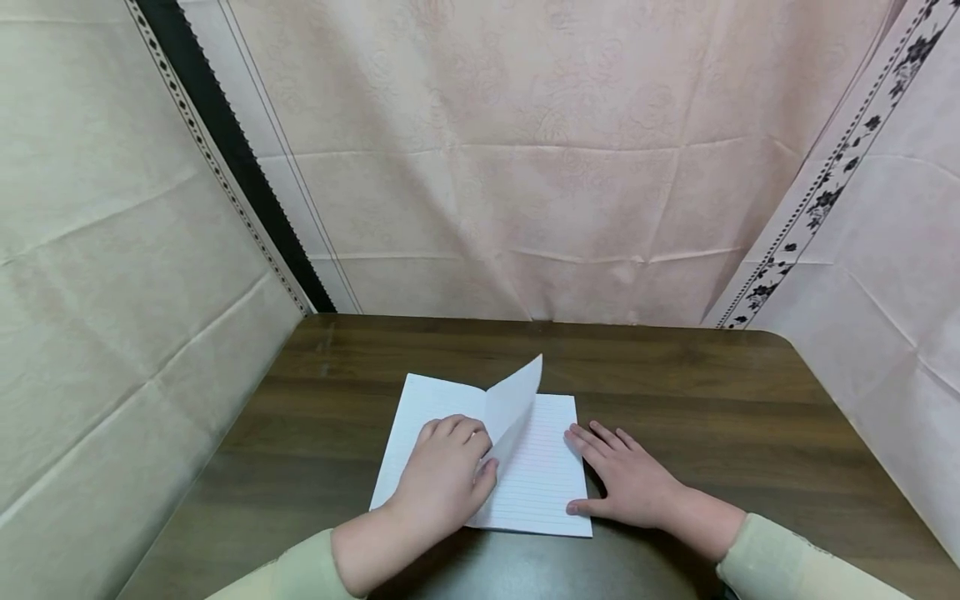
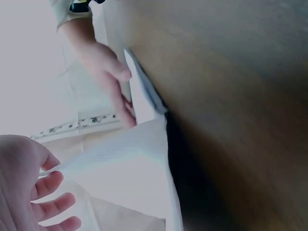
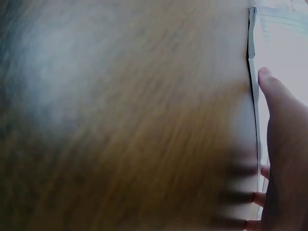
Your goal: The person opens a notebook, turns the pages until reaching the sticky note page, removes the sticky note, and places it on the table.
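Left hand pinched a raised page

A lined notebook lay open on the bench, beneath the left hand and partly under the right hand. Left thumb and forefinger gripped the page, which stood up just beyond them. The right hand, fingers spread wide, rested along the notebook's edge, apart from the left.

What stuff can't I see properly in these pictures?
- Head view: part of the left page, behind the left hand.
- Left wrist view: most lines, if any, on the raised page, washed out by brightness.
- Left wrist view: the dark thing at the right sleeve, cut off by the top edge.
- Right wrist view: most of the notebook, past the right edge.
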The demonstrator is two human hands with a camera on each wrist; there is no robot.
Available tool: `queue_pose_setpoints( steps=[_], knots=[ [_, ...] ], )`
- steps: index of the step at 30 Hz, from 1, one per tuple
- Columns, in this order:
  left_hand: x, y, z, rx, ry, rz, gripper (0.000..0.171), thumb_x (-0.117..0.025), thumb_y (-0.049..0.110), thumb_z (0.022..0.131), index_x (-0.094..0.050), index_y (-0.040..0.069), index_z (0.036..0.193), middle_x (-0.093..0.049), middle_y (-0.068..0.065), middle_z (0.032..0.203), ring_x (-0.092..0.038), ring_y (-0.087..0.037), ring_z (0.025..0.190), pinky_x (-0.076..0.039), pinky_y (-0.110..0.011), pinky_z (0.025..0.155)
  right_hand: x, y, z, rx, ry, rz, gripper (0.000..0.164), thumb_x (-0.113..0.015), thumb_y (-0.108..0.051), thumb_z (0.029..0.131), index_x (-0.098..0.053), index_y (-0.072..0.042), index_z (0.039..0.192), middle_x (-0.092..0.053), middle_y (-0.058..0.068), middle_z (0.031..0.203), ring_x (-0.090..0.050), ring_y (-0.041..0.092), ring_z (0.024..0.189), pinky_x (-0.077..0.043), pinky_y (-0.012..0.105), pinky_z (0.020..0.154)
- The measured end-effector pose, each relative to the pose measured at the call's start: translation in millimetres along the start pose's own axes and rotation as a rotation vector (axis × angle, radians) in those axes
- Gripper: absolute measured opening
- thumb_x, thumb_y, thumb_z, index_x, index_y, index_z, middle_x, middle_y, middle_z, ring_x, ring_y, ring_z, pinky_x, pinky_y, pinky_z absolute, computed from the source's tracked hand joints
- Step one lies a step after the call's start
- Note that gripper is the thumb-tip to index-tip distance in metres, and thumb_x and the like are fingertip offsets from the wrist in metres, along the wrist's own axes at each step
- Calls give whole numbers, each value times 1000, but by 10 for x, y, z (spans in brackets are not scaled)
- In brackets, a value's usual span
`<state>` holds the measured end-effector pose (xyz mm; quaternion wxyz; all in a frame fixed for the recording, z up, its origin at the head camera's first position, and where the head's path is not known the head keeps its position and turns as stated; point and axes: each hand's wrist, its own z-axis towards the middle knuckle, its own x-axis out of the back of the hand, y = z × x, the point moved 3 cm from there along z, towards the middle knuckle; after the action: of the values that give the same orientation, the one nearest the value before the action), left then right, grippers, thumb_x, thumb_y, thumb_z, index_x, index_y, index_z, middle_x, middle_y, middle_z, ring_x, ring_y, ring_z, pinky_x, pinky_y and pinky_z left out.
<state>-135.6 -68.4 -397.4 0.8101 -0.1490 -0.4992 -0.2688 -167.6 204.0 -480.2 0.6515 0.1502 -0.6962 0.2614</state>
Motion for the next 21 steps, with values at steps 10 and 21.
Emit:
queue_pose_setpoints(
  steps=[10, 21],
  knots=[
    [234, -194, -181, 75, 13, 40, 16, -64, 28, 89, -60, 19, 76, -63, 2, 103, -58, -26, 106, -40, -47, 96, -14, -15, -2, -7, -18, -20, 99, -42, -84, 83, -32, -18, 156, -22, 7, 163, -20, 35, 149, -21, 59, 114],
    [404, -376, -348, 127, 49, 85, 15, -63, 24, 86, -60, 20, 72, -63, 1, 103, -55, -27, 108, -36, -49, 99, -29, -17, -2, -15, -20, -13, 98, -41, -84, 83, -32, -20, 156, -24, 6, 163, -20, 36, 148, -19, 62, 113]
  ],
)
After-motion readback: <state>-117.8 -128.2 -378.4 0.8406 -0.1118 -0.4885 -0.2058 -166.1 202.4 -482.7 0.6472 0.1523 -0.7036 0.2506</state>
